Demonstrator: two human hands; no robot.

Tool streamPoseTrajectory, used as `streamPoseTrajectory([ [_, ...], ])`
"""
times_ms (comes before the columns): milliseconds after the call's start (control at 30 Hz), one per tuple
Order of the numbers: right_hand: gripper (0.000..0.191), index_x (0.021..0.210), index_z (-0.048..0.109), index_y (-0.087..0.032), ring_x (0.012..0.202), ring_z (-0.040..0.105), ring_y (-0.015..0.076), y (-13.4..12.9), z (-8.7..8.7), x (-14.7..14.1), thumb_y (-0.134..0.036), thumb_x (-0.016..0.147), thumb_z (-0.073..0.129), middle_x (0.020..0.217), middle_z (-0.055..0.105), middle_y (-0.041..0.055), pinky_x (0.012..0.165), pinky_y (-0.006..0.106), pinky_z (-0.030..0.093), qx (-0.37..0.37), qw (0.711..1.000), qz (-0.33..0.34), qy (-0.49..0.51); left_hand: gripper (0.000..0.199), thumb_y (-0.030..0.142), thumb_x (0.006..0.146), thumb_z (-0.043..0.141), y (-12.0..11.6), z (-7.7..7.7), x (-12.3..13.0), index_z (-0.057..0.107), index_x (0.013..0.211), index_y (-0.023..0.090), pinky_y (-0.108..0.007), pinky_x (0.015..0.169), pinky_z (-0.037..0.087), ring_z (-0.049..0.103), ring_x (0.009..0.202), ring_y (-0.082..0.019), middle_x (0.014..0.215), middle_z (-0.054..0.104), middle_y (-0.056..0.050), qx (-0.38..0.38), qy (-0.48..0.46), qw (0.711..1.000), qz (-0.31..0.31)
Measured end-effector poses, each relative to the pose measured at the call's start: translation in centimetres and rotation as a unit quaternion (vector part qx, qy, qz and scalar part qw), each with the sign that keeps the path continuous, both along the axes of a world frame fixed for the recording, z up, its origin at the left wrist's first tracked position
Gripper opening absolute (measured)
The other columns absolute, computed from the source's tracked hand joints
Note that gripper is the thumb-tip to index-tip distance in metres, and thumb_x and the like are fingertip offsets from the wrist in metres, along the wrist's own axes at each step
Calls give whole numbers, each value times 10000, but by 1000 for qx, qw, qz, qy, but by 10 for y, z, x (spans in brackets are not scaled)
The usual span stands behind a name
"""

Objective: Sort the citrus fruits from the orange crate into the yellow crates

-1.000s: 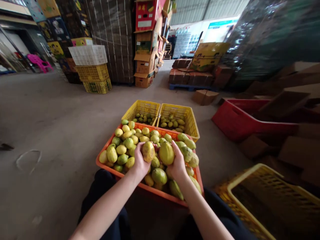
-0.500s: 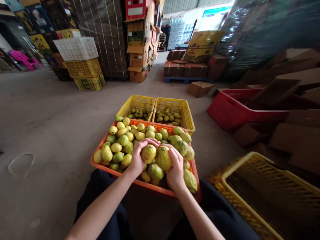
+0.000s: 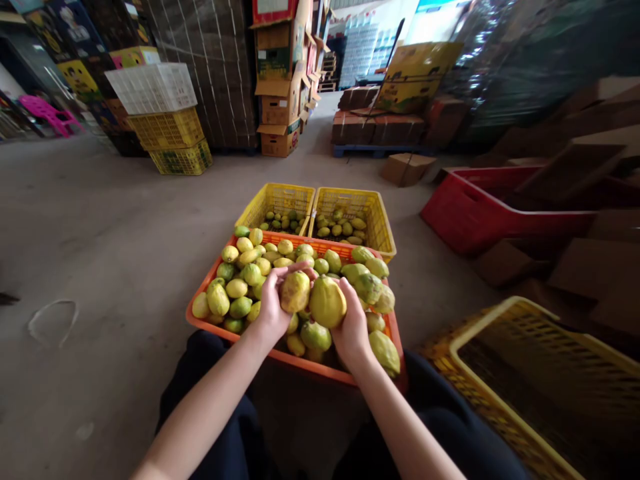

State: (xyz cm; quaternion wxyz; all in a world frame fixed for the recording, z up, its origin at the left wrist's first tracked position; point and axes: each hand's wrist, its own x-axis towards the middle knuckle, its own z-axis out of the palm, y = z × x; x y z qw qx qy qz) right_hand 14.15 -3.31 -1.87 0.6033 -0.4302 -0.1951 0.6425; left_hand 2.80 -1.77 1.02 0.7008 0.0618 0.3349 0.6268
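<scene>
Over an orange crate (image 3: 215,330) heaped with yellow and green fruit, both hands hold fruit side by side. My left hand (image 3: 273,300) curls around a smaller yellow fruit (image 3: 295,291) with brownish blemishes. A larger, faintly ribbed yellow-green fruit (image 3: 327,302) rests in my right hand (image 3: 354,327), its thumb along the side. Just below lies a greener fruit (image 3: 316,336) in the crate. Larger green-yellow fruit (image 3: 369,289) gather on the crate's right side, smaller ones (image 3: 237,288) on its left. The fingers behind the held fruit are partly hidden.
Two yellow crates with some fruit, one left (image 3: 250,208) and one right (image 3: 385,223), stand beyond the orange crate. Another yellow crate (image 3: 500,393) sits at my right. Farther right are a red bin (image 3: 465,213) and cardboard. Stacked crates (image 3: 167,127) and boxes (image 3: 277,110) stand behind.
Both hands still hold the same two fruits, which have turned slightly and sit a little higher in view. The whole view has shifted slightly.
</scene>
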Motion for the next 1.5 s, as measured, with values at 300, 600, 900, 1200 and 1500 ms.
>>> streamPoseTrajectory([
  [300, 201, 953, 698, -195, 560, 721, 228, 9, 7, 4, -347, 833, 647, 645, 718, 41, 398, 273, 545, -126, 986, 68, 83, 327, 216, 879, 494, 5, -4, -2, 718, 1107, 146, -310, 687, 583, 718, 796, -232, 877, 734, -102, -107, -54, 993, 1],
  [600, 419, 966, 698, -140, 405, 647, 205, 14, 0, 6, -480, 993, 455, 607, 712, 86, 389, 272, 531, -210, 969, 97, 86, 126, 130, 886, 527, 7, -10, 3, 647, 874, 164, -266, 652, 542, 613, 612, -149, 723, 640, -18, -115, -33, 993, 0],
  [900, 393, 972, 672, -166, 427, 626, 177, 14, -7, 12, -501, 968, 466, 656, 713, 79, 409, 260, 531, -206, 966, 120, 105, 67, 171, 924, 607, 7, -10, 6, 659, 885, 154, -278, 705, 580, 658, 654, -156, 767, 683, -34, -111, -38, 993, 2],
  [1200, 127, 810, 647, -276, 500, 607, 171, 7, 10, 6, -341, 764, 746, 684, 698, -5, 356, 260, 482, -111, 987, 23, 112, 104, 86, 936, 598, 4, -5, 7, 625, 879, 168, -249, 746, 629, 708, 727, -136, 801, 688, -18, -92, -102, 988, 72],
  [1500, 170, 834, 635, -295, 670, 729, 262, 16, -6, 13, -398, 742, 734, 703, 730, 9, 536, 410, 645, -140, 985, -1, 95, 255, 319, 1021, 507, 5, -11, 4, 672, 1015, 125, -231, 471, 552, 674, 601, -164, 779, 697, -80, -150, -133, 979, -16],
])
